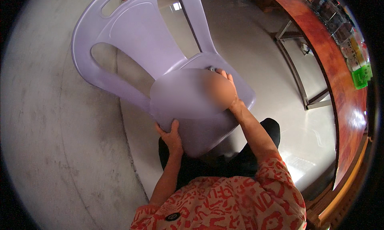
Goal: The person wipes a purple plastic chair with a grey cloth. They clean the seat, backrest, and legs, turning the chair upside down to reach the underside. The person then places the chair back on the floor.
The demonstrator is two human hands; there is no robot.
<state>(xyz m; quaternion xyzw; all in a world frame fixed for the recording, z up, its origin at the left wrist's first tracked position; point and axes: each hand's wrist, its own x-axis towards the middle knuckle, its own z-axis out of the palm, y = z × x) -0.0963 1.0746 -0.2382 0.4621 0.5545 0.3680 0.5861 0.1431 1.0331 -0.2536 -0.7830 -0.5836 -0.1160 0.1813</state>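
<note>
A pale purple plastic chair (132, 28) stands in front of me, its backrest away from me and to the left. At the seat's near left edge is my left hand (173, 140), thumb on top and fingers round the side, gripping it. My right hand (230, 92) lies over the right part of the seat, partly lost in a blurred oval patch. Only some of its fingertips and the wrist show clearly. By those fingertips is a small dark grey thing (212, 68) whose kind I cannot make out. The blur hides whatever may be under the palm.
To the right runs a long reddish-brown glossy table (320, 58) on a metal frame (298, 76). Clear containers (340, 28) and a bright green packet (361, 76) sit along it. Grey floor (52, 122) spreads out on the left. My knees flank the seat's near corner.
</note>
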